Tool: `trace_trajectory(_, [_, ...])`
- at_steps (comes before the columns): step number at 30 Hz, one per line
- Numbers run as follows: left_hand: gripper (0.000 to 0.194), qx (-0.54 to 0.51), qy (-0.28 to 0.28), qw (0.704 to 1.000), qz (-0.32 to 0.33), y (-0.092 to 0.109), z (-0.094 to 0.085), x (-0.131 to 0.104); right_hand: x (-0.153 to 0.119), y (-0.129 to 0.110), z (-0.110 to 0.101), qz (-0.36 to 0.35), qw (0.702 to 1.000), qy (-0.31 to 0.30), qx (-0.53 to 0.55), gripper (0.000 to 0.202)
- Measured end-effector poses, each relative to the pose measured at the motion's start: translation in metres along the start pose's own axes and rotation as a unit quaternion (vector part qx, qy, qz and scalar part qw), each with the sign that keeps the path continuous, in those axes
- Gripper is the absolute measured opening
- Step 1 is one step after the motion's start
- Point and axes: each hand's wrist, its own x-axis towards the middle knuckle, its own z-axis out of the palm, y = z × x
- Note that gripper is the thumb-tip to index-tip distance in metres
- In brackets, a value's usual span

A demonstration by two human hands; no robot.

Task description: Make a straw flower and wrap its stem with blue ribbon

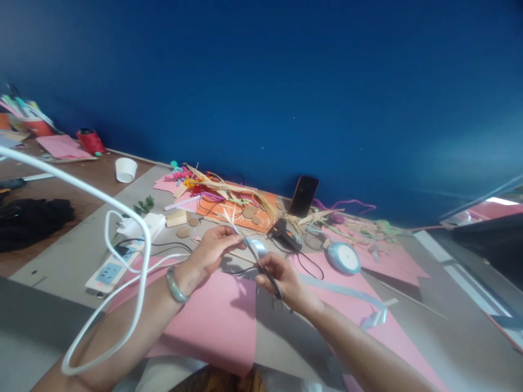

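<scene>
My left hand (216,247), with a bangle at the wrist, pinches a thin pale strip (231,218) whose frayed end points up. The fingers of my right hand (281,280) are wrapped round dark-handled scissors (250,246), whose blades reach up and left to the fingertips of my left hand. Both hands are above pink paper (216,316). Just behind them lies a roll of light blue ribbon (257,248), partly hidden. A larger ribbon roll (344,257) stands to the right, its loose tail running over the paper.
A white cable (143,272) loops across the left foreground over my forearm. A power strip (110,270) lies at left, a white cup (126,170) behind it. Straw and an orange sheet (241,209) lie at the back beside a leaning phone (303,196) and a glue gun (284,237).
</scene>
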Motion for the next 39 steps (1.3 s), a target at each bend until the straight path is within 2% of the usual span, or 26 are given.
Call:
trace_trajectory(16, [0.022,-0.001,-0.014,1.0,0.013,-0.003,-0.002,0.001,-0.003,0.005,-0.003,-0.005,0.999,0.033,-0.013,0.047])
trace_trajectory(22, [0.021,0.002,-0.012,1.0,0.017,-0.001,0.0,0.0,-0.006,0.0,-0.003,0.024,0.999,-0.014,-0.016,0.045])
trace_trajectory(27, [0.022,0.007,-0.019,1.0,0.013,0.001,0.003,-0.003,-0.006,-0.009,-0.003,0.001,0.999,-0.043,-0.023,0.041])
trace_trajectory(39, [0.022,0.021,-0.036,0.999,0.019,-0.004,0.0,-0.002,-0.003,-0.002,-0.004,-0.005,1.0,0.0,-0.023,0.042])
